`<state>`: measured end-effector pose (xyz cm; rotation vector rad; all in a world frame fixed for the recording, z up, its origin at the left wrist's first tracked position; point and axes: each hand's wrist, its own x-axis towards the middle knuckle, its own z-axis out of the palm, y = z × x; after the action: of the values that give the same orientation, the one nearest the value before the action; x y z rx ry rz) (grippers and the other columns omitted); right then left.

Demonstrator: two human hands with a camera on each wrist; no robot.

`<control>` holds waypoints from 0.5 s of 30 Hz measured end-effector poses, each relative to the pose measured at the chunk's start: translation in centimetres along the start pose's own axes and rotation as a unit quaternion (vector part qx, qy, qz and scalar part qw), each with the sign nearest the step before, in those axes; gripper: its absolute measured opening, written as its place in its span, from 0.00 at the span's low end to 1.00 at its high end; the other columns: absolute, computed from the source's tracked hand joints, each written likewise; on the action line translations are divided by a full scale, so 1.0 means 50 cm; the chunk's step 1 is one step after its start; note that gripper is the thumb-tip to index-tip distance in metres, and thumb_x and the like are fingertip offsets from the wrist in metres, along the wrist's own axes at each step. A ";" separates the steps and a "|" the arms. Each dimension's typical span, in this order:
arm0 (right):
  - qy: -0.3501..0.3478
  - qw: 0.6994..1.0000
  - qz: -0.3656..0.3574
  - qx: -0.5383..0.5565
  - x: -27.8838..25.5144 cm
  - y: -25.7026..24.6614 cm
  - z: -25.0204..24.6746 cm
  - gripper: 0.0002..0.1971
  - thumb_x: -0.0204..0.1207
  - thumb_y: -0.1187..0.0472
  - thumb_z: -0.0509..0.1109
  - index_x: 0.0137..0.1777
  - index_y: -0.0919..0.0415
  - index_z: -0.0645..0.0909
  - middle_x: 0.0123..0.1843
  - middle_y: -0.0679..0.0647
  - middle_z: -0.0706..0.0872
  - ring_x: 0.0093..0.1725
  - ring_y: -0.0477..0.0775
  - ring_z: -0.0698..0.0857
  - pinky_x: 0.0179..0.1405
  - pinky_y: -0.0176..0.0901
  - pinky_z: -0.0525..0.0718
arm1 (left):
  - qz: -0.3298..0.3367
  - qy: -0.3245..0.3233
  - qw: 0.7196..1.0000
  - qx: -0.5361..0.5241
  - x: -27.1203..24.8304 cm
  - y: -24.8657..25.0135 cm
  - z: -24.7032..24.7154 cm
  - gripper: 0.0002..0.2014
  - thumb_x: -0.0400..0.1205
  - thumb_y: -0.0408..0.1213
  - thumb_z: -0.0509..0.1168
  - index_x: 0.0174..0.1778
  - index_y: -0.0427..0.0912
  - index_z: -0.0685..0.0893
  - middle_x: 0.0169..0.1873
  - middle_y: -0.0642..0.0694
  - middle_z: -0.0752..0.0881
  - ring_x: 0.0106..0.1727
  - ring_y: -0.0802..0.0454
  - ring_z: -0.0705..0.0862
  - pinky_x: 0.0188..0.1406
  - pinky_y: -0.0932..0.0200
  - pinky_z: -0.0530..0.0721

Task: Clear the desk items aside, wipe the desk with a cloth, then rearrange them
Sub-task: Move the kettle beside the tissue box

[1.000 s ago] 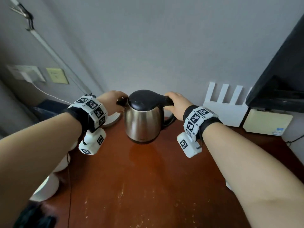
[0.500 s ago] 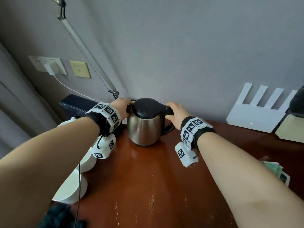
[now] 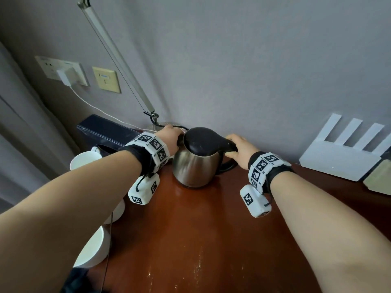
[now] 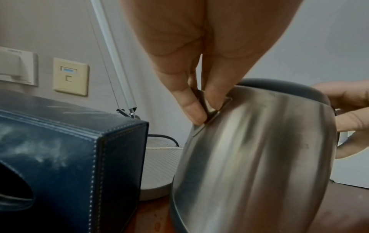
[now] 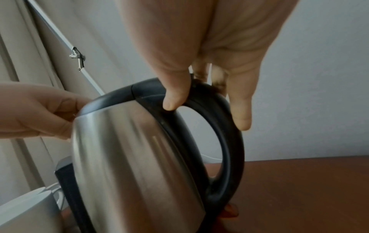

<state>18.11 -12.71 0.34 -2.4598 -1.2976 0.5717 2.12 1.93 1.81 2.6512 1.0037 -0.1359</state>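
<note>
A stainless steel kettle (image 3: 194, 166) with a black lid and handle stands at the back of the reddish-brown desk (image 3: 190, 240), close to the wall. My left hand (image 3: 169, 136) is at its left side. In the left wrist view the thumb and a finger of the left hand (image 4: 203, 110) pinch the spout of the kettle (image 4: 259, 157). My right hand (image 3: 239, 149) grips the top of the black handle. In the right wrist view the thumb and fingers of the right hand (image 5: 205, 100) curl over the handle of the kettle (image 5: 129, 157).
A dark blue leather tissue box (image 3: 105, 130) and a lamp base (image 3: 160, 125) sit just left of the kettle. Two white cups (image 3: 84, 163) stand along the left edge. A white router (image 3: 342, 153) leans on the wall at the right. A charger cable hangs from the wall socket (image 3: 63, 70).
Both hands have carried the kettle to the left, away from the router and toward the lamp base and tissue box. Each hand's hold on it looks the same.
</note>
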 end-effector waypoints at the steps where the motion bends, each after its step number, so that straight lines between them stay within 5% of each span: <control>1: -0.002 1.000 0.001 -0.003 -0.001 0.001 -0.001 0.21 0.79 0.65 0.66 0.71 0.59 0.70 0.70 0.61 0.74 0.65 0.61 0.77 0.66 0.48 0.72 | 0.002 -0.011 1.000 0.006 0.002 0.000 0.004 0.18 0.80 0.29 0.59 0.66 0.41 0.78 0.64 0.39 0.78 0.67 0.42 0.76 0.64 0.52 0.75; 11: 0.002 1.000 0.010 -0.002 -0.014 0.008 0.011 0.22 0.80 0.64 0.65 0.74 0.56 0.68 0.71 0.61 0.73 0.66 0.62 0.78 0.67 0.49 0.74 | -0.026 -0.024 0.999 0.016 -0.013 0.014 0.013 0.15 0.79 0.36 0.63 0.62 0.40 0.80 0.61 0.37 0.78 0.60 0.39 0.81 0.59 0.52 0.80; 15: -0.001 1.000 0.016 -0.004 -0.039 0.009 -0.003 0.29 0.80 0.60 0.64 0.80 0.52 0.59 0.79 0.58 0.63 0.71 0.61 0.76 0.72 0.51 0.73 | -0.065 0.014 0.998 0.013 -0.041 0.034 0.020 0.32 0.77 0.47 0.67 0.77 0.47 0.65 0.73 0.41 0.66 0.71 0.36 0.72 0.70 0.47 0.73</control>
<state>17.50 -14.60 0.67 -2.4915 -1.2669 0.5772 1.71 -0.90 1.67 2.6179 1.1913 -0.1422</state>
